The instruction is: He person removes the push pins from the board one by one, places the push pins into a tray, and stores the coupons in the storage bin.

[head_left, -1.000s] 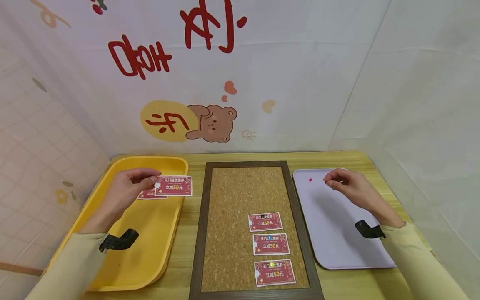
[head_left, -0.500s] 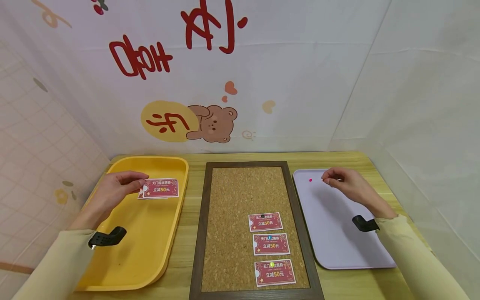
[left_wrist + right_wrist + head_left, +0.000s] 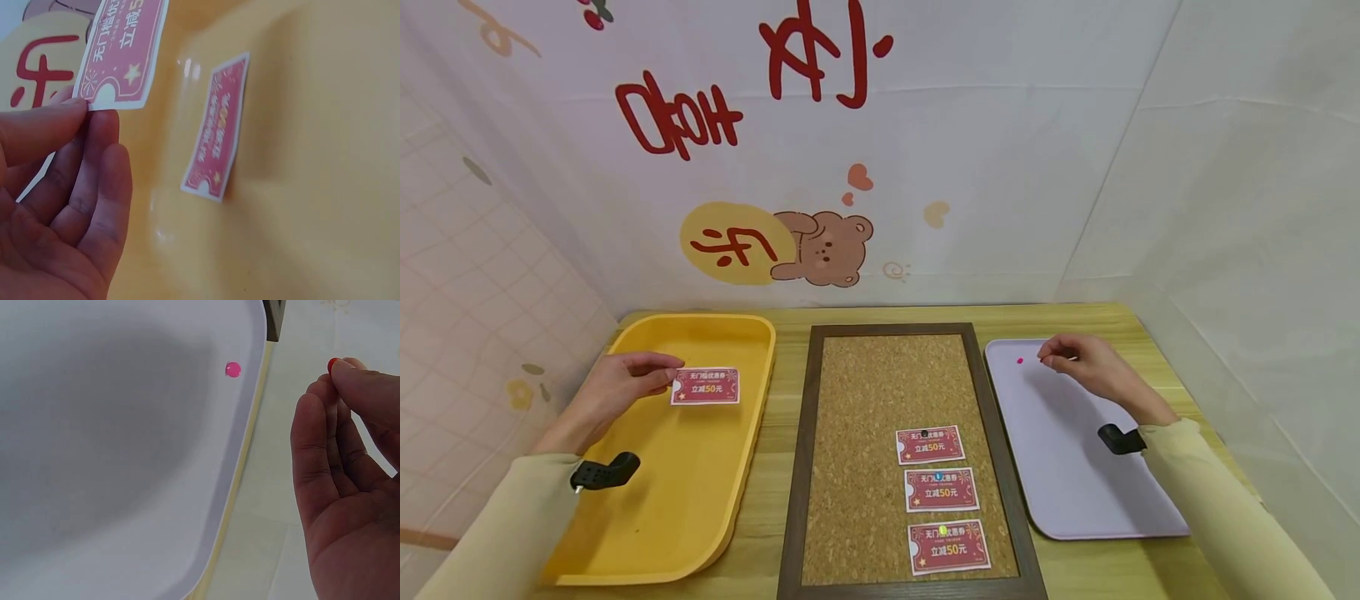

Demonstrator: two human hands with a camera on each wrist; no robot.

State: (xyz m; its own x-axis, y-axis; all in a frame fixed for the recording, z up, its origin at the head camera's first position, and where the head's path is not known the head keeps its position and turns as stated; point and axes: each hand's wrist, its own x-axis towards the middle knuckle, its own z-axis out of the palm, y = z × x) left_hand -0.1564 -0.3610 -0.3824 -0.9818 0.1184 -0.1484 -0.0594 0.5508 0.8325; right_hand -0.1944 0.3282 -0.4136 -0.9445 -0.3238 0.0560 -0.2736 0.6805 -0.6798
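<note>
My left hand [image 3: 621, 385] pinches a red paper coupon [image 3: 706, 387] by its left end above the yellow tray. A second coupon [image 3: 217, 125] lies in that tray in the left wrist view; in the head view the held one covers it. Over the lilac tray, my right hand [image 3: 1088, 367] pinches a small red pushpin [image 3: 333, 364] between thumb and fingertips. One pink pushpin [image 3: 233, 369] sits in the lilac tray near its edge. Three coupons are pinned to the corkboard, with a black pin [image 3: 924, 433], a blue pin [image 3: 937, 477] and a yellow-green pin [image 3: 943, 530].
Between the trays lies the corkboard [image 3: 857, 433] in its dark wooden frame. The yellow tray [image 3: 700, 492] is at the left, the lilac tray [image 3: 1097, 492] at the right. A printed cloth wall [image 3: 985, 142] rises behind the wooden table [image 3: 1045, 317].
My left hand has drawn left and slightly down with the coupon, now in line with the one in the tray. My right hand has shifted a little left.
</note>
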